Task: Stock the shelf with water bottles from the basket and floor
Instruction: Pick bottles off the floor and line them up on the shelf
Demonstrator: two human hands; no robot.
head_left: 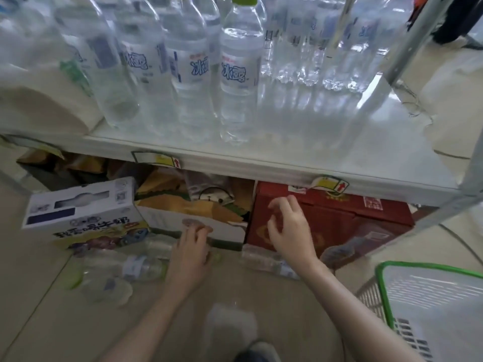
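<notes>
Two hands are held low over floor bottles (142, 267). The left hand (189, 254) is laid on one, grasp unclear. The right hand's (287, 228) fingers are curled, empty.

Both arms out; left hand (189, 253) fingers curled, right hand (288, 228) fingers spread.

A white milk carton (81, 205) sits on the tiled floor (39, 296), beside a torn brown box (193, 207). A red carton (339, 218) stands just right of them. Yellow price tags (167, 160) curl above.
</notes>
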